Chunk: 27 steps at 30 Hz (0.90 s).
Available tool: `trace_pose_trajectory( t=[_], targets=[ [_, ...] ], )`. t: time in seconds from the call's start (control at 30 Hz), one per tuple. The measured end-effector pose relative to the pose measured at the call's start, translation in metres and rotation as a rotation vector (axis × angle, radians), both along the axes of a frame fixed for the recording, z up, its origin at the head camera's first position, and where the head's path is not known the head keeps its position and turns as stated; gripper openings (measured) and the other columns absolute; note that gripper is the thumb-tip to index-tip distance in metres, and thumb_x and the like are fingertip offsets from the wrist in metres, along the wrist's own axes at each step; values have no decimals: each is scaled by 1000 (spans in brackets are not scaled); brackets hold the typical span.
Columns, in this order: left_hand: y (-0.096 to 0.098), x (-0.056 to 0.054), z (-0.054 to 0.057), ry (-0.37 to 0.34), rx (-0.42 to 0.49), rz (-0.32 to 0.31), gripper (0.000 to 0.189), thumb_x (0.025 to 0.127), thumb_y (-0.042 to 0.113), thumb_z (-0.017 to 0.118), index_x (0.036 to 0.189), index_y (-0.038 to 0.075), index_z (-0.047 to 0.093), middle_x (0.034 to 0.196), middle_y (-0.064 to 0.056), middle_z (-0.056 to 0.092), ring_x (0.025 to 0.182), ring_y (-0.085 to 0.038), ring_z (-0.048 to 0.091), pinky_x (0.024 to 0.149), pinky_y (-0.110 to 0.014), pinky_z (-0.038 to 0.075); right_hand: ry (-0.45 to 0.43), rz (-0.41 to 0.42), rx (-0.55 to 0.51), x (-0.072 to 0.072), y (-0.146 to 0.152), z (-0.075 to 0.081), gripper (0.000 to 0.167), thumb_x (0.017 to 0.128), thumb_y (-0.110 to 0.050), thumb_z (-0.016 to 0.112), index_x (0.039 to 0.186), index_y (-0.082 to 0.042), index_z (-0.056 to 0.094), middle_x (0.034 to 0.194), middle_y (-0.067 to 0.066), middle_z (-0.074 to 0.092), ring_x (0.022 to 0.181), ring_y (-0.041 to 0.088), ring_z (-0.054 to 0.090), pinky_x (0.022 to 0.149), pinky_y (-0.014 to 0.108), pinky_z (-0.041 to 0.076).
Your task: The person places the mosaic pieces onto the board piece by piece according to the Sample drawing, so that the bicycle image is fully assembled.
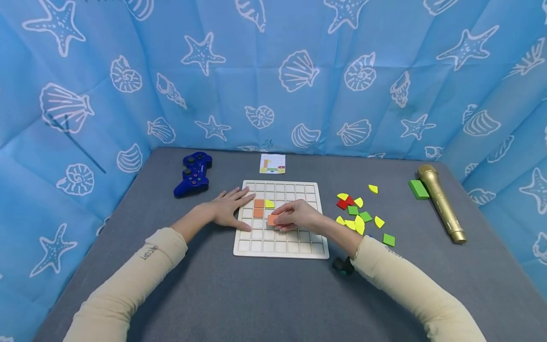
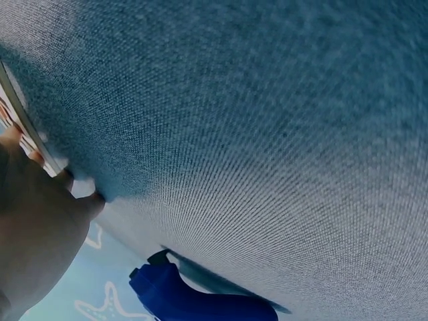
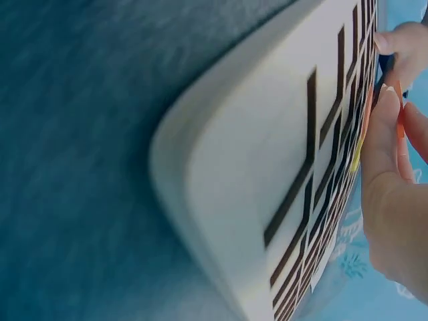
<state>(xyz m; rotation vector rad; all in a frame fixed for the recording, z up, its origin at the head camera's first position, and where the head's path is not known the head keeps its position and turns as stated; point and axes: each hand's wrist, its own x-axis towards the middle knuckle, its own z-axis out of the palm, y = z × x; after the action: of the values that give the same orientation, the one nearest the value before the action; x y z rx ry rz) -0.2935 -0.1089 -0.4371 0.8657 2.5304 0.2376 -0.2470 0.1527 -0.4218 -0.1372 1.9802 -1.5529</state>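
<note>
Right hand (image 1: 299,215) pinches an orange tile (image 1: 271,220) at its fingertips (image 1: 282,220), left hand (image 1: 225,210) spread partly on the board (image 1: 281,247).

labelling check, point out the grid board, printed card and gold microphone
Grid board (image 1: 280,247): head view, bare square near its front edge
Printed card (image 1: 272,164): head view, middle
Gold microphone (image 1: 442,205): head view, handle

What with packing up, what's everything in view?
grid board: 1, pale, centre
placed tiles: 2 orange, 1 yellow, on board
card: 1, white, behind board
controller: 1, blue, rear left
loose pieces: over ten, yellow, red, green, right of board
microphone: 1, gold, far right
block: 1, green, beside microphone
unclear object: 1, black, near board
table: 1, grey, underneath
backdrop: 1, blue, behind
left hand: 1, bare, on board
right hand: 1, bare, pinching orange tile
sleeves: 2, cream, foreground
</note>
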Motion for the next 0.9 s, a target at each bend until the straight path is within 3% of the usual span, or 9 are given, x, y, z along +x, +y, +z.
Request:
trace_pose_trajectory(
  t=[0.37,0.9],
  targets=[
    [0,-2,-1,-6,28,-5,108,75,78,54,155,24,5,159,-4,-6,143,-31,-9,109,-57,-3,26,-11,-22,0,-21,-7,23,92,1,60,114,6,63,90,15,70,75,21,69,70,34,56],
    [0,0,-1,3,9,0,105,76,75,56,155,28,5,159,-2,-7,143,-29,-7,110,-56,-1,117,-49,82,2,-39,-10,19,87,-3,68,106,3,67,80,12,70,67,18,68,65,31,56]
  ],
)
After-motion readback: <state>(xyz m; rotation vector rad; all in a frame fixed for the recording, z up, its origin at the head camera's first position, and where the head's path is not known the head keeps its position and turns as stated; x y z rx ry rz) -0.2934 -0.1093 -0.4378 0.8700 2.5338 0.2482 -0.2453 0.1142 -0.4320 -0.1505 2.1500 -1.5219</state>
